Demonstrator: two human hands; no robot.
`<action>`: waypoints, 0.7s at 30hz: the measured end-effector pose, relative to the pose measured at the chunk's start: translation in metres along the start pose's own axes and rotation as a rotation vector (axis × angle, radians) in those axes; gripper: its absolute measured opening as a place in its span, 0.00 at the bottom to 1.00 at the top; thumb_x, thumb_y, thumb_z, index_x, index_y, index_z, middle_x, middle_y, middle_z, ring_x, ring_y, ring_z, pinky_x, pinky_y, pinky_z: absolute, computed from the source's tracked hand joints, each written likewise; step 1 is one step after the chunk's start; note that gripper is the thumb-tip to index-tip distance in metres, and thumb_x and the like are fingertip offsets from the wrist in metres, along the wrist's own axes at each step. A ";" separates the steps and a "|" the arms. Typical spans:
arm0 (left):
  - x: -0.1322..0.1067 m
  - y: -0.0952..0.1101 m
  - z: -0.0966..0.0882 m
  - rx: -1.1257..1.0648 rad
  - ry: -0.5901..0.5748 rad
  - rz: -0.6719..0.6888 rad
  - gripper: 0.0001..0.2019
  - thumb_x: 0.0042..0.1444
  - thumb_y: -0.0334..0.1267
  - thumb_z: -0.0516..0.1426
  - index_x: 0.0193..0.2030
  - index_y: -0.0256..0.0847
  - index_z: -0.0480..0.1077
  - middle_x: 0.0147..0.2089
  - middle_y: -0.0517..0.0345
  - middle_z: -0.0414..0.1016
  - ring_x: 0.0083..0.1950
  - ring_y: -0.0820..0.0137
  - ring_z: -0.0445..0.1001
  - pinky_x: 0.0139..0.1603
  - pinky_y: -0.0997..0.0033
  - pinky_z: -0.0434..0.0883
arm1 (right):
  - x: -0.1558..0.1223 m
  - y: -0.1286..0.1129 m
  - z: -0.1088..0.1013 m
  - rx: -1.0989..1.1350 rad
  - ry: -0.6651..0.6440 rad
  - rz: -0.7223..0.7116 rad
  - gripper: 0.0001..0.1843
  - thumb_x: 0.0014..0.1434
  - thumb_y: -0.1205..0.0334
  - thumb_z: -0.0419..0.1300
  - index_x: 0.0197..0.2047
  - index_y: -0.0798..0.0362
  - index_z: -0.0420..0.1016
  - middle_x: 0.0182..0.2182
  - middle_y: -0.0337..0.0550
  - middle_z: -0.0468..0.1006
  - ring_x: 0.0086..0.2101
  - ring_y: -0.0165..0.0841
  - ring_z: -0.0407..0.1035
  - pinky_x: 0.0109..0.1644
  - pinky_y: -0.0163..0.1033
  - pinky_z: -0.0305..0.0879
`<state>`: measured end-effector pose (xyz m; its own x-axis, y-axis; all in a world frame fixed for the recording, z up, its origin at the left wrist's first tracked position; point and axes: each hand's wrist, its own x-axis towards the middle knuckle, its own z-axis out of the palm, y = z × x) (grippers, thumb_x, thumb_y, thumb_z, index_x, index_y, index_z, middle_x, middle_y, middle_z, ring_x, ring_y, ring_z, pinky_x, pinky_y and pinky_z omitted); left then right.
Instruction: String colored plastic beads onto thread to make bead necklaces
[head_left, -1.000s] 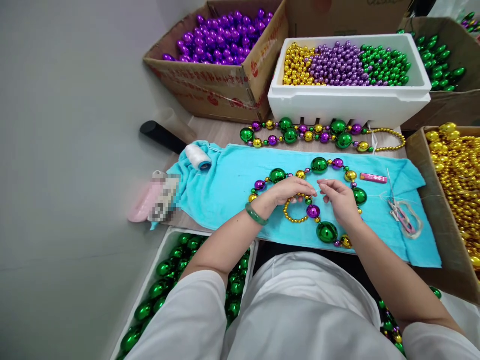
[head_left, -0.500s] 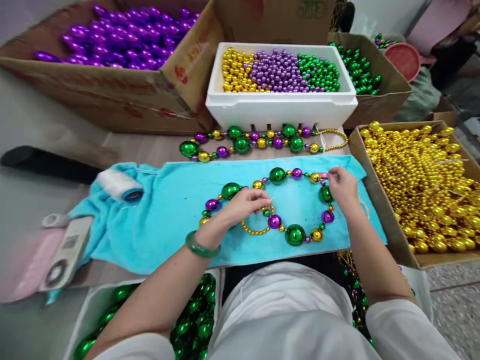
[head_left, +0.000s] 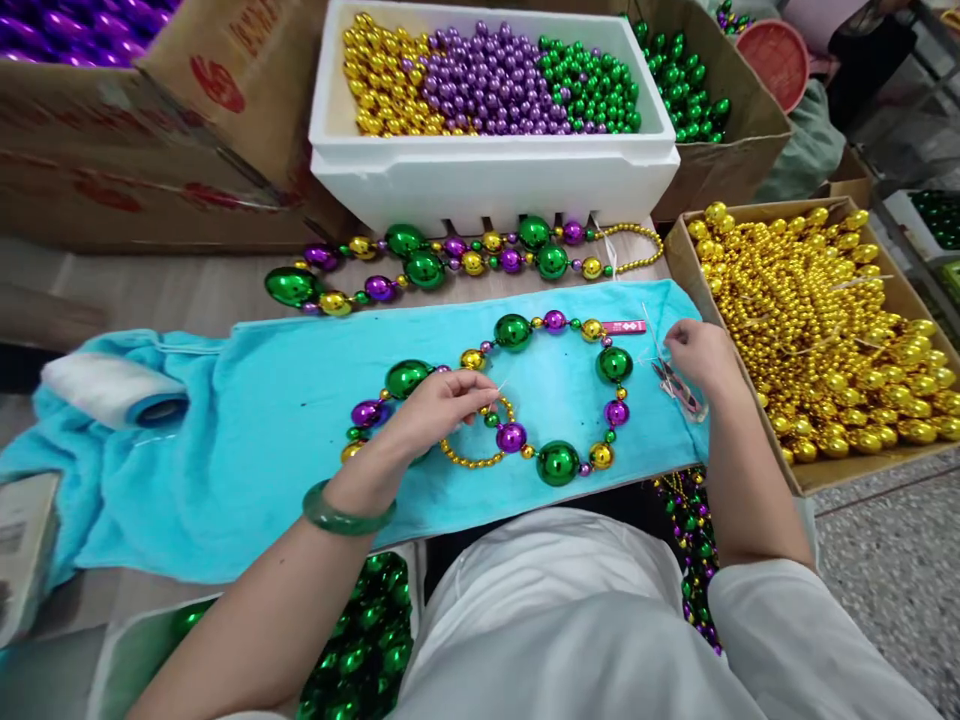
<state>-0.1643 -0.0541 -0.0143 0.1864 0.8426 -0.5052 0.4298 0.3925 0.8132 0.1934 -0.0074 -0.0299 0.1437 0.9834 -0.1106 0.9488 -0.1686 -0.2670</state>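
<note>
A necklace (head_left: 556, 462) of large green, purple and gold beads lies in a loop on a turquoise towel (head_left: 247, 440). My left hand (head_left: 435, 408), with a green bangle on the wrist, rests on the loop's left side, its fingers pinched on a thin thread beside a small gold bead chain (head_left: 469, 460). My right hand (head_left: 697, 355) is at the towel's right edge, fingers curled onto small scissors (head_left: 679, 390) lying there. A pink lighter (head_left: 624, 326) lies just left of that hand.
A finished bead necklace (head_left: 450, 262) lies behind the towel. A white foam box (head_left: 487, 185) holds small gold, purple and green beads. Cardboard boxes hold gold beads (head_left: 825, 320), green beads (head_left: 686, 85) and purple beads. A thread spool (head_left: 112, 390) lies left; a tray of green beads (head_left: 360, 640) sits below.
The view has swung right. My right hand left the necklace's middle and moved to the scissors at the towel's right edge. My left hand stays pinched at the loop.
</note>
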 end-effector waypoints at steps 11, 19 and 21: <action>0.001 0.000 0.005 -0.005 0.028 -0.014 0.17 0.45 0.52 0.63 0.31 0.38 0.74 0.24 0.59 0.70 0.23 0.77 0.62 0.20 0.78 0.56 | -0.062 0.022 0.000 -0.111 -0.264 0.198 0.14 0.56 0.49 0.56 0.34 0.50 0.74 0.32 0.46 0.79 0.32 0.37 0.69 0.28 0.36 0.51; -0.001 -0.001 0.007 0.003 0.021 0.003 0.18 0.46 0.52 0.63 0.33 0.38 0.74 0.27 0.57 0.73 0.23 0.77 0.63 0.21 0.78 0.56 | -0.086 0.038 -0.036 -0.184 -0.322 0.192 0.14 0.54 0.49 0.57 0.28 0.50 0.70 0.25 0.44 0.76 0.25 0.36 0.65 0.27 0.38 0.51; -0.002 0.000 0.007 0.001 0.026 0.007 0.17 0.46 0.51 0.62 0.32 0.38 0.74 0.27 0.58 0.73 0.23 0.77 0.62 0.21 0.77 0.56 | -0.096 0.043 -0.044 -0.103 -0.296 0.166 0.12 0.51 0.50 0.61 0.27 0.49 0.71 0.23 0.43 0.75 0.24 0.36 0.65 0.27 0.38 0.53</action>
<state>-0.1581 -0.0581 -0.0154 0.1664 0.8547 -0.4918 0.4296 0.3861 0.8163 0.2327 -0.1058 0.0119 0.2250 0.8787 -0.4209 0.9448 -0.3024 -0.1262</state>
